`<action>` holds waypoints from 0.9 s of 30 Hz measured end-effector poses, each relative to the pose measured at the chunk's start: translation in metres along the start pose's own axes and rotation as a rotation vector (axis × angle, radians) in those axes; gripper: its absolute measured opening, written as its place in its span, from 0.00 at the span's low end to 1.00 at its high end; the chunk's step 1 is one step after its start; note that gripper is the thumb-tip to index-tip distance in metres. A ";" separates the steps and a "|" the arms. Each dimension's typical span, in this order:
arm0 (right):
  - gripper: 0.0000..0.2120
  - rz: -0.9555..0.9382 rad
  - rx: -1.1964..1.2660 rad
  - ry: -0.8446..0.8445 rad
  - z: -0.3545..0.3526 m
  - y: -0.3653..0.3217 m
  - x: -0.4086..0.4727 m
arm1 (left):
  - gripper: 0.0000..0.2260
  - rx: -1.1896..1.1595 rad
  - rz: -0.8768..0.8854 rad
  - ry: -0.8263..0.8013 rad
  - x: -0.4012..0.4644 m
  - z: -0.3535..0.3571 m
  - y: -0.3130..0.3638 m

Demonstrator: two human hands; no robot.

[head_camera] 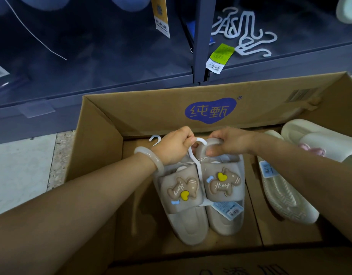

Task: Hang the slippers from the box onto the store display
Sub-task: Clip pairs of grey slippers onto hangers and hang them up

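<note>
a: where's the pair of beige slippers [201, 193] right now?

b: inside the cardboard box [103, 139], in the middle over its floor, side by side, each with a bear patch that reads "honey". a price tag [229, 209] lies on the right one.

a: and the hands?

b: both are at the far ends of the slippers. the left hand [175, 147], with a pale bangle [151, 157] on its wrist, is clenched around the white plastic hanger [195, 153] that runs between the two slippers. the right hand [230, 142] grasps the far edge of the right slipper, thumb pressed on its near side.

a: anything else in the box?

b: a cream slipper [284, 195] sole-up on the right, and another cream one [318, 137] at the far right edge. a second white hook [155, 139] peeks out just left of the left hand.

a: and the display?

b: the dark blue shelving [199, 36] stands beyond the box, with a heap of loose white hangers [244, 30] on its right shelf and a green tag [220, 56] near its post.
</note>
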State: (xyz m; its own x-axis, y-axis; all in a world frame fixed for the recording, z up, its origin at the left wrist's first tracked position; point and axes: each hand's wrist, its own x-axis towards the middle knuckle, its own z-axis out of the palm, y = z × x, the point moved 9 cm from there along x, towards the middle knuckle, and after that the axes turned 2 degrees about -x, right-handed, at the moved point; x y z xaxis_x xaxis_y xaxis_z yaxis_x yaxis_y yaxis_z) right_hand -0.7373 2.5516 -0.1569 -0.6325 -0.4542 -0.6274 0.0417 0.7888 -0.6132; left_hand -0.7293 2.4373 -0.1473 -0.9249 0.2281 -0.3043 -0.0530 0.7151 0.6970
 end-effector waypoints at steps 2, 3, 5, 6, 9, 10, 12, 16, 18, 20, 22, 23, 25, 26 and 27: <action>0.12 -0.078 -0.003 0.020 -0.005 -0.016 -0.002 | 0.06 0.008 0.013 0.015 0.000 -0.005 0.005; 0.11 -0.132 -0.010 0.065 -0.010 -0.025 -0.001 | 0.05 0.011 0.021 0.022 0.000 -0.007 0.007; 0.07 -0.207 -0.116 0.166 -0.016 -0.040 -0.001 | 0.05 0.009 0.032 0.033 0.001 -0.010 0.010; 0.07 -0.218 -0.179 0.202 -0.017 -0.044 -0.001 | 0.05 -0.005 0.034 0.038 0.000 -0.010 0.011; 0.06 -0.233 -0.213 0.245 -0.016 -0.044 -0.004 | 0.03 -0.136 0.018 0.050 -0.001 -0.014 0.007; 0.06 -0.232 -0.187 0.258 -0.017 -0.042 -0.007 | 0.03 -0.170 0.002 0.041 -0.003 -0.016 0.004; 0.06 -0.214 -0.119 0.302 -0.022 -0.037 -0.010 | 0.05 -0.198 -0.043 -0.004 -0.007 -0.016 -0.005; 0.07 -0.194 -0.049 0.379 -0.026 -0.037 -0.015 | 0.04 -0.266 -0.040 -0.062 -0.013 -0.019 -0.005; 0.09 -0.201 -0.029 0.415 -0.027 -0.041 -0.017 | 0.04 -0.263 -0.045 -0.085 -0.013 -0.023 -0.001; 0.12 -0.198 -0.011 0.446 -0.030 -0.041 -0.016 | 0.04 -0.243 -0.048 -0.113 -0.013 -0.027 0.003; 0.11 -0.196 -0.008 0.454 -0.030 -0.040 -0.015 | 0.04 -0.231 -0.046 -0.141 -0.014 -0.029 0.004; 0.11 -0.201 -0.010 0.447 -0.029 -0.040 -0.015 | 0.04 -0.220 -0.051 -0.166 -0.016 -0.027 0.004; 0.09 -0.223 -0.014 0.422 -0.025 -0.042 -0.017 | 0.03 -0.194 -0.050 -0.236 -0.020 -0.020 0.006; 0.07 -0.239 -0.015 0.408 -0.023 -0.045 -0.018 | 0.02 -0.189 -0.042 -0.264 -0.022 -0.016 0.008; 0.05 -0.252 -0.016 0.400 -0.022 -0.047 -0.019 | 0.02 -0.191 -0.034 -0.276 -0.023 -0.013 0.010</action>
State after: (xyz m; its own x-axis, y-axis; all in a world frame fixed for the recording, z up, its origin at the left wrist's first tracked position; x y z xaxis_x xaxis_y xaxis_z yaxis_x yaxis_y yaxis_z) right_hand -0.7445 2.5326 -0.1056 -0.8701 -0.4393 -0.2236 -0.1610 0.6820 -0.7134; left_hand -0.7139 2.4307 -0.1245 -0.7860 0.3953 -0.4753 -0.1757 0.5942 0.7848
